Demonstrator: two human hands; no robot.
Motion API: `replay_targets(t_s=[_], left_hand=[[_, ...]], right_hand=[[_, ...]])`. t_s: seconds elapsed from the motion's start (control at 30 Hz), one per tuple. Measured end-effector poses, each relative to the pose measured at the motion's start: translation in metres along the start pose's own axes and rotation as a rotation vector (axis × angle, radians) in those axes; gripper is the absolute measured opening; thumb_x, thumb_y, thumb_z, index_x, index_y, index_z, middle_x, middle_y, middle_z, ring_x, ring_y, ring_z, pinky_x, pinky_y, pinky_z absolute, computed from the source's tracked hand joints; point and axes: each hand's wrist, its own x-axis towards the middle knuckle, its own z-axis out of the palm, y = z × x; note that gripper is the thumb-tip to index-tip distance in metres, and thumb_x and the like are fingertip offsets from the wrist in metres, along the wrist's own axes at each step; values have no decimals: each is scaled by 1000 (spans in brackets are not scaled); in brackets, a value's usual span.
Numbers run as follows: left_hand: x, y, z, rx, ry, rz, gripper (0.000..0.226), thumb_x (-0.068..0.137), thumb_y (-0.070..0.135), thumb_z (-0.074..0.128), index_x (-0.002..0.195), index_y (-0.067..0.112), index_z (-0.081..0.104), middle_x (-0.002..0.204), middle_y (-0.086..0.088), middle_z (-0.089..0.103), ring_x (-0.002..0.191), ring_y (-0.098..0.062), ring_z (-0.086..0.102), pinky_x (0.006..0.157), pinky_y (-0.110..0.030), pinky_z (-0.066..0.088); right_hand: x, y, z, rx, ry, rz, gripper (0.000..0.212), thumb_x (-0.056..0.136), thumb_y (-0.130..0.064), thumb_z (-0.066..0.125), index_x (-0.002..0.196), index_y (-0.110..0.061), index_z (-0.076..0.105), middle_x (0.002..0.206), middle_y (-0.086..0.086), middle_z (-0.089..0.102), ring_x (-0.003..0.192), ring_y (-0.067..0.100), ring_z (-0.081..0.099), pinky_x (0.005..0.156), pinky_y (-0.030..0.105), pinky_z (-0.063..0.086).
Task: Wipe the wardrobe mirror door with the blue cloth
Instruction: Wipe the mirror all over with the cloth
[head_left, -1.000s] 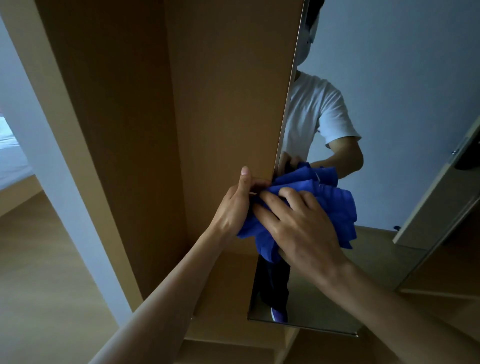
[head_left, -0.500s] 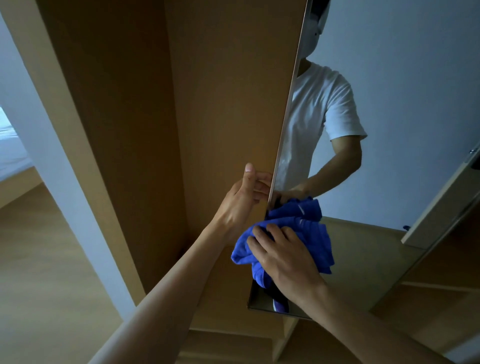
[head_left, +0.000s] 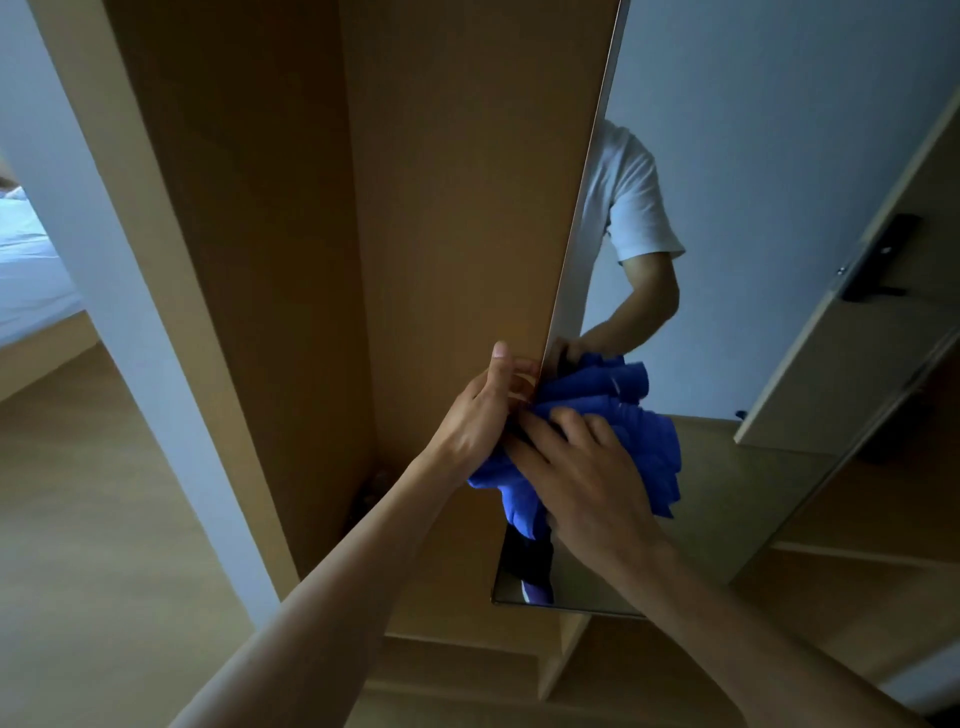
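The wardrobe mirror door stands open, its thin edge running down the middle of the view. A crumpled blue cloth lies against the glass near that edge. My right hand presses the cloth onto the mirror, fingers curled into its folds. My left hand grips the door's edge just left of the cloth, thumb on the wooden back and fingers wrapped round to the glass side. The mirror reflects a white-sleeved arm and the cloth.
The door's brown wooden back fills the centre. A white wall corner and a bed lie to the left. Light wood floor spreads below. Wardrobe shelves sit at the right.
My right hand and the cloth dropped down the mirror half a second ago and have now come back up beside my left hand. My left hand kept its hold on the door edge.
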Motion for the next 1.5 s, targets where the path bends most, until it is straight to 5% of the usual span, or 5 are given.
replay_targets(t_s=[0.3, 0.7, 0.97, 1.2, 1.5], left_hand=[[-2, -7, 3, -49, 36, -19, 68, 107, 55, 18, 103, 14, 72, 97, -5, 71, 92, -17, 67, 89, -27, 54], [-11, -14, 6, -46, 49, 3, 70, 108, 50, 17, 119, 3, 67, 117, -21, 69, 113, -32, 65, 103, -40, 52], [-6, -46, 3, -97, 19, -87, 65, 107, 58, 20, 102, 21, 74, 98, 0, 73, 89, -8, 68, 81, -20, 55], [-3, -83, 3, -85, -16, -159, 69, 101, 65, 22, 103, 21, 75, 104, -2, 74, 106, -23, 69, 98, -35, 54], [-3, -93, 4, -73, -30, -132, 62, 97, 66, 21, 102, 29, 70, 107, -2, 74, 103, -15, 70, 101, -35, 53]], right_hand=[[-19, -19, 29, 25, -121, 3, 49, 73, -17, 71, 121, -18, 60, 127, 3, 60, 104, 26, 57, 88, 41, 48], [-47, -50, 86, 89, -256, 43, 42, 64, -9, 82, 103, -19, 68, 106, 0, 67, 96, 24, 61, 82, 38, 53], [-28, -26, 45, 107, -154, 105, 53, 72, -25, 70, 124, -21, 61, 126, -2, 63, 106, 25, 56, 90, 40, 45], [-40, -41, 77, 92, -294, 85, 60, 61, -23, 87, 117, -20, 64, 122, 1, 63, 102, 25, 59, 87, 40, 50], [-65, -72, 144, 67, -481, 38, 52, 53, -15, 90, 101, -18, 73, 108, 2, 69, 96, 23, 64, 81, 36, 56]])
